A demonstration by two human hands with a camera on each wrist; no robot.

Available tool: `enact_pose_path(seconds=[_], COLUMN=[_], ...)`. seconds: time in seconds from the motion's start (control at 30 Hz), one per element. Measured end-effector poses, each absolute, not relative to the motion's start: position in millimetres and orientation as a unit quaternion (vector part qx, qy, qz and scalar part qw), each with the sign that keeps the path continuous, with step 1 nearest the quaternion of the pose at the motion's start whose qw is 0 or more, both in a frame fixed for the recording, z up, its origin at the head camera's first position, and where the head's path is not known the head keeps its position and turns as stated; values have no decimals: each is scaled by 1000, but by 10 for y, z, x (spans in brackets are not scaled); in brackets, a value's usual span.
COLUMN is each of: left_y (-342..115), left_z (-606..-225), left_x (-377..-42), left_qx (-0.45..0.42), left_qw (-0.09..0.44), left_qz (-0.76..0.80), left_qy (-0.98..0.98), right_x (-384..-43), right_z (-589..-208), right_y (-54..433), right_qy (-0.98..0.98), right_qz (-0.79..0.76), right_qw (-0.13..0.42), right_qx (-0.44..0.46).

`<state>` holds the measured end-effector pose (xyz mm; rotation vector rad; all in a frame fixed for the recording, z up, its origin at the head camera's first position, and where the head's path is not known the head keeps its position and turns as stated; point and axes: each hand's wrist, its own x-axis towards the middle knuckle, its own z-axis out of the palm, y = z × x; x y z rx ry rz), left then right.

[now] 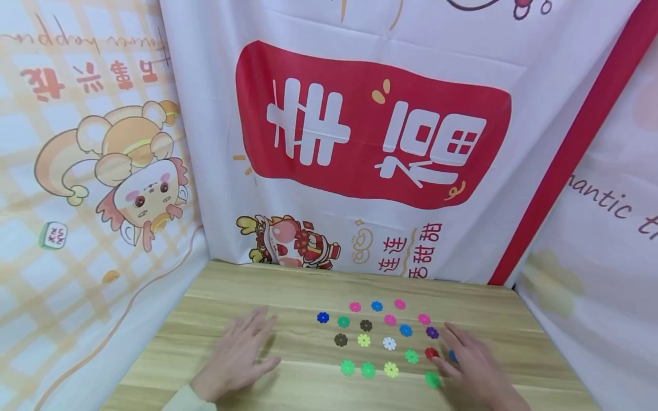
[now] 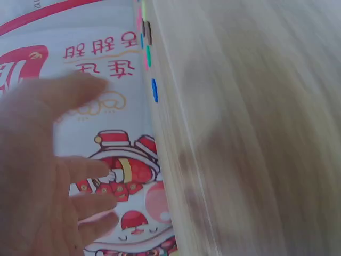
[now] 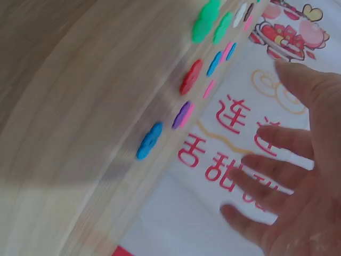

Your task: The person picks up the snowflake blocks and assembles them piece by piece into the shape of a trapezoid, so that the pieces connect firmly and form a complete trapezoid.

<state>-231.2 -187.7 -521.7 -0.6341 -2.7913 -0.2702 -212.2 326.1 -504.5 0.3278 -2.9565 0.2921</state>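
Observation:
Several flat, notched plastic discs lie spread over the wooden table, among them a white disc (image 1: 389, 343), a yellow disc (image 1: 391, 370) and a dark blue disc (image 1: 323, 317). My right hand (image 1: 475, 365) hovers at the right side of the spread with fingers apart, holding nothing. Nearest to it are a red disc (image 3: 191, 77), a purple disc (image 1: 432, 332), a green disc (image 1: 433, 379) and a blue disc (image 3: 149, 141), partly hidden by the hand in the head view. To the left of the discs, my left hand (image 1: 239, 354) is held over bare wood, its fingers spread and nothing in it.
The wooden table (image 1: 216, 291) ends at a white cloth (image 1: 221, 171) with red print hanging behind it. Printed cloths also hang at the left (image 1: 103, 228) and right (image 1: 591, 257) sides.

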Motion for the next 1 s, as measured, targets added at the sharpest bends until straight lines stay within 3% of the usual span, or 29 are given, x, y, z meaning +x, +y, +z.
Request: enact_pose_path(seconds=[0.1,0.27,0.47,0.8,1.0], left_y=[-1788,-1544,-1167,-609,-440], left_z=[-5182,-5163,-5176,-5214,-5295], left_x=[-2314,-2309,-2336,-2482,-2599], left_qx=[-241,-273,-305,-371,-407], left_qw=[91,18,-20,-19,-16], left_qz=[-142,-212,-189,-169,-148], left_qy=[-956,-938,-933,-913,-901], right_x=[-2182,-2263,-2375,-2537,-2596], right_z=[-4994,-4985,-5088,-5182,-5171], right_y=[3169,2985,2742,2549,2523], right_qy=[-981,-953,-924,-927,-926], right_qz=[115,120,129,163,169], right_qw=[55,50,51,-55,-87], right_qx=[144,274,357,334,327])
